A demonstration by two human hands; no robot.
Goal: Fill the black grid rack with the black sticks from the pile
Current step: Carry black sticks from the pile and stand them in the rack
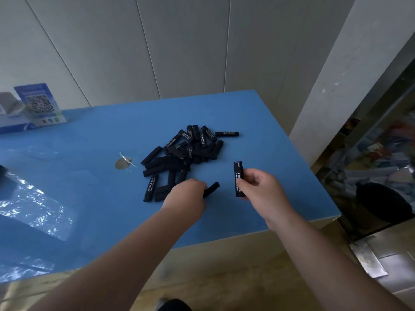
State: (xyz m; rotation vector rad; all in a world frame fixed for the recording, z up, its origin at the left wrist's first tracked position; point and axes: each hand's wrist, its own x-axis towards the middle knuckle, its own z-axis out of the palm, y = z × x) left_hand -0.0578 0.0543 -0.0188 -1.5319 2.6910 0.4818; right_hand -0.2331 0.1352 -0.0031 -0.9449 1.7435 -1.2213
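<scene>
The pile of black sticks (pixel 182 158) sits loose in the middle of the blue table (pixel 258 122), all criss-crossed, with one stray stick (pixel 226 133) lying just off its far right edge. The right hand (pixel 260 189) is pinching a single stick (pixel 238 173) upright, white lettering down its side, held off to the right of the pile. The left hand (pixel 187 194) is down at the near edge of the pile, fingers curled round another stick (pixel 212 189) poking out toward the right. Further out, a QR code card (pixel 39 104) and a white box (pixel 11 117) stand at the far left, and a grey disc (pixel 122 163) lies left of the pile.
</scene>
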